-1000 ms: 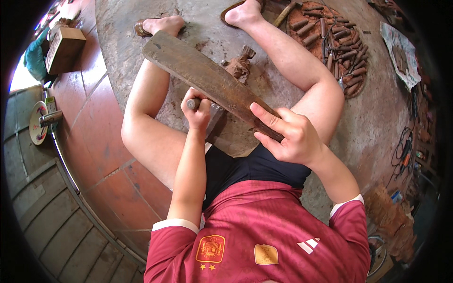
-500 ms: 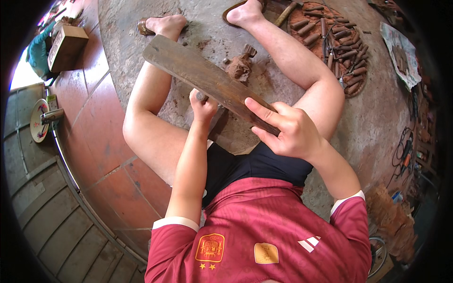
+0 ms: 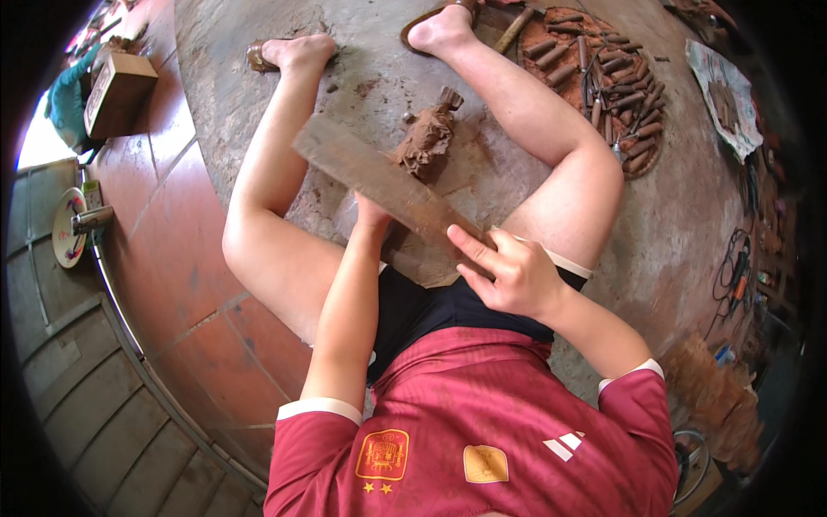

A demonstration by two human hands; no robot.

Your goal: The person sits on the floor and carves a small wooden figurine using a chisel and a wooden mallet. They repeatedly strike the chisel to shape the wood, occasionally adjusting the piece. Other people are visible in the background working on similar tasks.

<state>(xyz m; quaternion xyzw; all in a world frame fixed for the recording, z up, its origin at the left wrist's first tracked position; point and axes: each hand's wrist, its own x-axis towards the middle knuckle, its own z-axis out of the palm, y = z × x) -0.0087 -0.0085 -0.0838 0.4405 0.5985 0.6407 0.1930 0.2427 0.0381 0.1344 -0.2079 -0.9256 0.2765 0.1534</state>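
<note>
My right hand (image 3: 521, 271) grips the near end of a long, flat wooden mallet (image 3: 379, 177), its index finger laid along the wood. The mallet slants up to the left above my lap. Under its middle is my left hand (image 3: 370, 211), closed; the mallet hides its fingers. A moment ago that hand showed the round butt of a chisel handle, which is covered now. Just beyond the mallet, a rough, reddish-brown carved piece of wood (image 3: 425, 142) lies on the floor between my legs, partly hidden by the mallet.
A round tray (image 3: 538, 77) of reddish dust holds many wooden-handled tools at the far right, beside a hammer handle (image 3: 515, 28). Farther right lies a white sheet (image 3: 728, 99) with tools on it. Cables (image 3: 732, 284) lie at right; a wooden box (image 3: 121, 90) stands far left.
The mallet's far end has dropped toward the right and nearer, now covering the left hand's fingers and the chisel butt. More of the carved wood shows beyond it.
</note>
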